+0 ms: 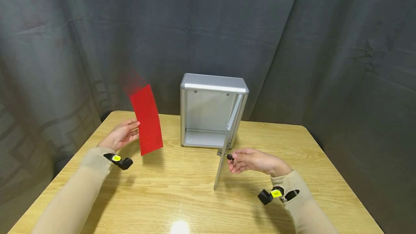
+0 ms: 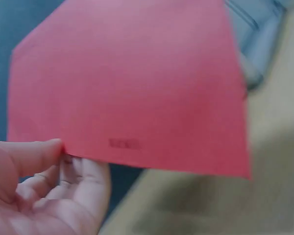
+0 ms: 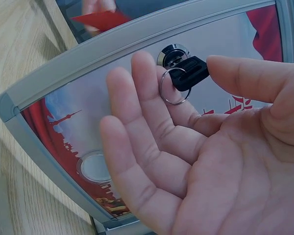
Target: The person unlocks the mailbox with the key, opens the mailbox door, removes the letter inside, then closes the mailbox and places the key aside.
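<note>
My left hand (image 1: 122, 134) pinches the left edge of a flat red paper (image 1: 147, 122) between thumb and fingers, holding it upright above the table's left side. Small dark print shows near the paper's edge in the left wrist view. My right hand (image 1: 255, 161) pinches a black-headed key (image 3: 190, 74) between thumb and index finger, the other fingers loosely bent. A metal ring (image 3: 161, 90) hangs from the key, whose blade sits in the round lock (image 3: 170, 50) of the box's door (image 1: 222, 158). That door stands swung outward from a silver-framed box (image 1: 212, 80).
The box stands upright near the back of the wooden table (image 1: 169, 198), its white inside bare in the head view. Grey curtains (image 1: 182, 28) hang behind and at both sides. The door's outer face carries a printed picture and a clear round disc (image 3: 94, 166).
</note>
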The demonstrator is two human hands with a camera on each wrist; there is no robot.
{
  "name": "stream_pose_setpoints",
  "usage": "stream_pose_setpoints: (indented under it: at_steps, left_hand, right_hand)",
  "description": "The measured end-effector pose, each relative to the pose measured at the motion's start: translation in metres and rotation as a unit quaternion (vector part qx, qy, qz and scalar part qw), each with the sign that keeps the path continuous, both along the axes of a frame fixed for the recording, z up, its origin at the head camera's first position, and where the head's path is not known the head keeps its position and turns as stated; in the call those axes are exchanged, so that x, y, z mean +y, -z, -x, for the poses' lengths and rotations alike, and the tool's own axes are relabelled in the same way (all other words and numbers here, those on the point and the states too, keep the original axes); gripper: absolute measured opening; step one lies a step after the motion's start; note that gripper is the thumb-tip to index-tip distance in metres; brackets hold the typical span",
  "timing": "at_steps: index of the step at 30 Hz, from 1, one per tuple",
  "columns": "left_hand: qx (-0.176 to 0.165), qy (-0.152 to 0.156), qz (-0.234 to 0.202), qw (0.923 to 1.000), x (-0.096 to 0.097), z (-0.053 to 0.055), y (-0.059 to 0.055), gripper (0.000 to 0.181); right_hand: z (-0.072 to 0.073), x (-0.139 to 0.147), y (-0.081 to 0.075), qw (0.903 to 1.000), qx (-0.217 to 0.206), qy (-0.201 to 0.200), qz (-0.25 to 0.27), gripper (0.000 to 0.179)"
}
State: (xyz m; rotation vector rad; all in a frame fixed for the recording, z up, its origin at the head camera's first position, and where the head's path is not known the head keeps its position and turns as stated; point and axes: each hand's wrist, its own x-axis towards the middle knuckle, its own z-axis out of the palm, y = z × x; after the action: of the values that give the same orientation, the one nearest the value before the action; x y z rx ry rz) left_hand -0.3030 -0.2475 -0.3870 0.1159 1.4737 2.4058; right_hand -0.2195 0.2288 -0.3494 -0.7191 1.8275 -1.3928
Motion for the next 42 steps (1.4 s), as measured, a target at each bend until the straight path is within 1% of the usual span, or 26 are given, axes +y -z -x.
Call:
stream_pose_setpoints:
  at_steps: [1,3,4,6,8,12,16,20,22,25,27,32,33,36,39,40,42]
  left_hand:
    - [-0.006,0.006,0.029,0.9995,-0.001,0.001,0.007,0.019]
    - [-0.019,0.014,0.093,0.9954,-0.003,0.004,0.020,0.014]
    - [-0.023,0.018,0.122,0.9921,-0.003,0.005,0.025,0.013]
    - [-0.026,0.025,0.184,0.9822,-0.001,0.007,0.033,0.010]
    - [-0.030,0.029,0.236,0.9709,0.002,0.008,0.037,0.007]
    - [-0.038,0.030,0.296,0.9540,0.011,0.008,0.038,0.007]
    - [-0.043,0.027,0.328,0.9434,0.019,0.008,0.040,0.008]
    - [-0.034,0.030,0.358,0.9326,0.023,0.009,0.043,0.009]
    - [-0.032,0.031,0.367,0.9293,0.026,0.009,0.043,0.008]
    - [-0.027,0.038,0.372,0.9270,0.029,0.009,0.044,0.007]
    - [-0.029,0.037,0.373,0.9265,0.031,0.009,0.044,0.007]
    - [-0.028,0.035,0.384,0.9224,0.031,0.012,0.045,0.009]
    - [-0.023,0.041,0.379,0.9241,0.030,0.013,0.045,0.008]
    - [-0.021,0.038,0.391,0.9192,0.031,0.014,0.045,0.009]
    - [-0.027,0.017,0.419,0.9072,0.035,0.013,0.042,0.011]
    - [-0.032,0.004,0.436,0.8991,0.037,0.012,0.042,0.012]
    - [-0.026,-0.002,0.459,0.8882,0.039,0.010,0.040,0.009]
  right_hand:
    - [0.000,0.000,0.000,1.0000,0.000,0.000,0.000,0.033]
    - [0.000,-0.001,0.000,1.0000,-0.002,0.002,-0.001,0.032]
    - [-0.001,-0.001,0.000,1.0000,-0.001,0.003,-0.002,0.033]
    - [-0.001,-0.001,-0.001,1.0000,-0.001,0.005,-0.002,0.033]
    - [-0.001,-0.002,-0.001,1.0000,-0.001,0.006,-0.002,0.035]
    - [0.000,-0.002,0.000,1.0000,-0.003,0.003,0.000,0.036]
    - [0.000,-0.002,0.001,1.0000,-0.003,0.001,0.001,0.037]
    - [-0.001,-0.001,0.000,1.0000,-0.003,0.000,0.000,0.039]
    - [-0.001,-0.001,0.000,1.0000,-0.003,0.001,0.001,0.040]
    - [-0.002,-0.002,-0.001,1.0000,-0.003,0.001,0.002,0.039]
    - [-0.002,-0.002,-0.002,1.0000,-0.004,0.000,0.003,0.037]
    - [-0.001,-0.002,-0.002,1.0000,-0.005,-0.001,0.006,0.035]
    - [-0.001,-0.002,-0.001,1.0000,-0.005,-0.001,0.006,0.034]
    - [-0.001,-0.002,-0.001,1.0000,-0.004,-0.002,0.005,0.034]
    - [0.000,-0.002,-0.001,1.0000,-0.005,-0.001,0.002,0.033]
    - [0.000,-0.002,-0.001,1.0000,-0.004,-0.001,0.002,0.033]
    - [0.000,-0.002,-0.001,1.0000,-0.006,-0.001,0.001,0.032]
